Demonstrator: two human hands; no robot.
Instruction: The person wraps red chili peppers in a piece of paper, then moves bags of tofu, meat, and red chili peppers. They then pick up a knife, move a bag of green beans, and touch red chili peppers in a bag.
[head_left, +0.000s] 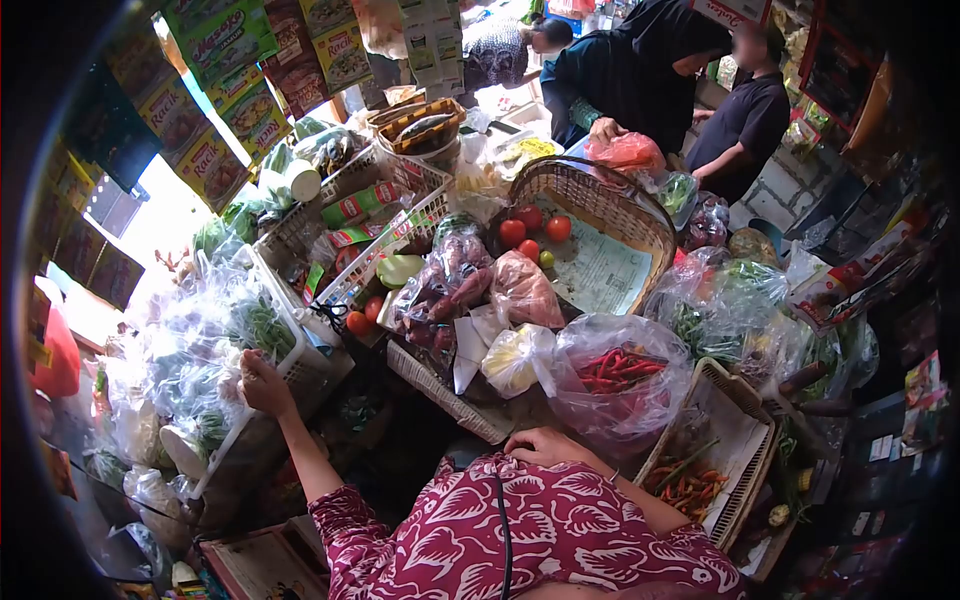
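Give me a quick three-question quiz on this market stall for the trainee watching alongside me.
1. True or false: the left hand is at the white basket of bagged greens.
2. The tomatoes lie in: A) the white basket, B) the round wicker basket, C) the clear bag.
3. What fills the clear bag just beyond the right hand?
Key: 1 true; 2 B; 3 red chillies.
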